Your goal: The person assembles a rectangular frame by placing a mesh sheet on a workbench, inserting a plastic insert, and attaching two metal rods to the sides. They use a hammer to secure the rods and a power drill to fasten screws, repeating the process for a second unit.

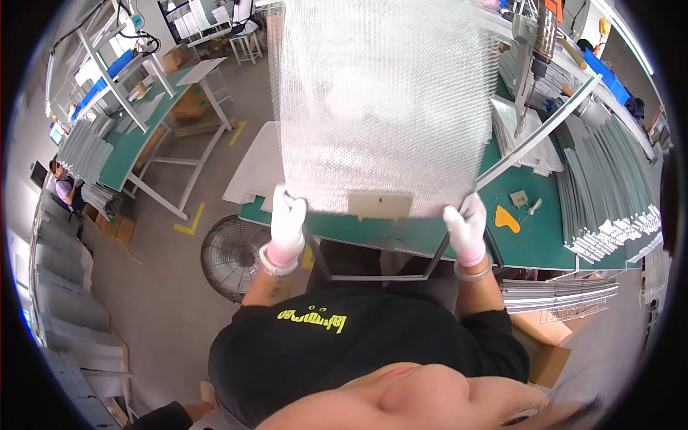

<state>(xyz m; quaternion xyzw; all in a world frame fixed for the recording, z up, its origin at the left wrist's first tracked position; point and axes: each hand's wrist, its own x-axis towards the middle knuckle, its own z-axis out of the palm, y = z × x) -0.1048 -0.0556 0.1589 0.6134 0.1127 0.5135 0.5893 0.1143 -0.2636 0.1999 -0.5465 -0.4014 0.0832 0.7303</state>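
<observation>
A large silvery mesh panel (380,107) is held up in front of me, its near edge toward my body and its texture blurred. My left hand (288,223), in a white glove, is closed on the panel's near left corner. The near right corner is gripped by my right hand (467,226), also gloved in white. A beige rectangular plate (380,206) with small tabs shows at the middle of the near edge. Under the panel lies a green-topped workbench (530,244), partly hidden by it.
An orange scraper-shaped piece (507,219) and a small pale block (519,198) lie on the bench. Grey slats (609,186) are stacked at right, beneath a hanging power screwdriver (545,39). A floor fan (233,258) stands left; another green table (143,136) is beyond it.
</observation>
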